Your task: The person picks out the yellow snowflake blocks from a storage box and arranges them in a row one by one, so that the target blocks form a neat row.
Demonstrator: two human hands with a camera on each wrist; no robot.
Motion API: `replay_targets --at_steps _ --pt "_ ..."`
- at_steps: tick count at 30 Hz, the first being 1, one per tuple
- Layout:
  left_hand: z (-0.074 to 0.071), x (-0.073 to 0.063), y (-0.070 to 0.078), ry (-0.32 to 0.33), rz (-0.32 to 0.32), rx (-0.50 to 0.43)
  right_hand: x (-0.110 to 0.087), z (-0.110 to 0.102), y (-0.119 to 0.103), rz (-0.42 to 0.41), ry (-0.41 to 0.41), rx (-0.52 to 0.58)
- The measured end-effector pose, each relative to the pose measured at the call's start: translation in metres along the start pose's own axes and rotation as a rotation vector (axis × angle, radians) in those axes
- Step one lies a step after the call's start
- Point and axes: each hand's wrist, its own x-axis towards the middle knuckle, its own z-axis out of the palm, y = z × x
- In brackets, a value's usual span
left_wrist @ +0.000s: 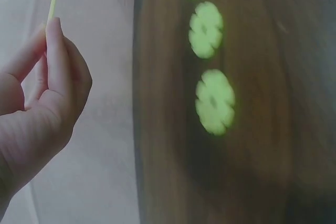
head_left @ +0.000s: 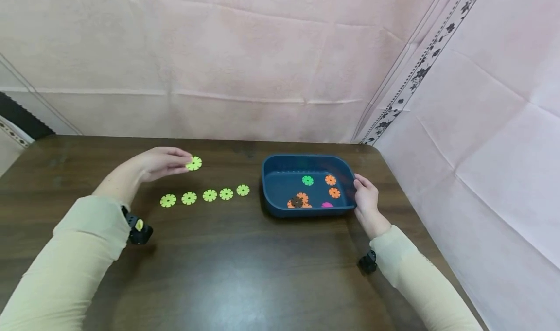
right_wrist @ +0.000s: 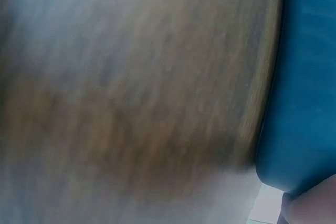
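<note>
Between thumb and fingertips my left hand (head_left: 161, 165) pinches a yellow-green, flower-shaped notched disc (head_left: 194, 163), raised above the table. In the left wrist view that disc (left_wrist: 52, 6) shows edge-on. Below it, several matching yellow-green discs (head_left: 210, 195) lie in a row on the table. My right hand (head_left: 366, 202) grips the right end of a blue plastic tub (head_left: 273, 207), thumb over the rim. Inside the tub are a green disc (head_left: 308, 180), orange discs (head_left: 334, 193), a dark brown disc (head_left: 297, 201) and a magenta one (head_left: 327, 204).
The dark wooden table (head_left: 210, 272) runs back to a pale cloth wall (head_left: 218, 68). Another pale cloth (head_left: 494, 127) with a black floral border hangs along the right side. Each wrist carries a small black camera (head_left: 139, 228).
</note>
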Motion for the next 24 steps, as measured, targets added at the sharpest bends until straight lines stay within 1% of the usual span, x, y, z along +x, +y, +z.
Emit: replay_targets --at_steps 7,11,14,19,22,24 --pt "-0.028 -0.026 -0.029 0.048 -0.057 -0.005 0.000 -0.001 0.000 0.012 0.004 -0.002" --pt "-0.043 -0.037 -0.046 0.052 -0.090 0.000 0.001 -0.001 0.001 0.012 0.008 -0.008" --pt "-0.052 -0.044 -0.056 0.042 -0.117 -0.014 0.002 -0.001 0.001 0.009 0.014 -0.004" --pt "-0.060 -0.052 -0.067 0.040 -0.174 -0.009 0.003 0.000 0.002 0.001 0.018 -0.003" --pt "-0.059 -0.055 -0.067 0.057 -0.229 0.032 0.003 0.000 0.002 0.002 0.018 0.010" --pt "-0.057 -0.057 -0.066 0.066 -0.258 0.094 0.003 0.000 0.002 0.004 0.016 0.018"
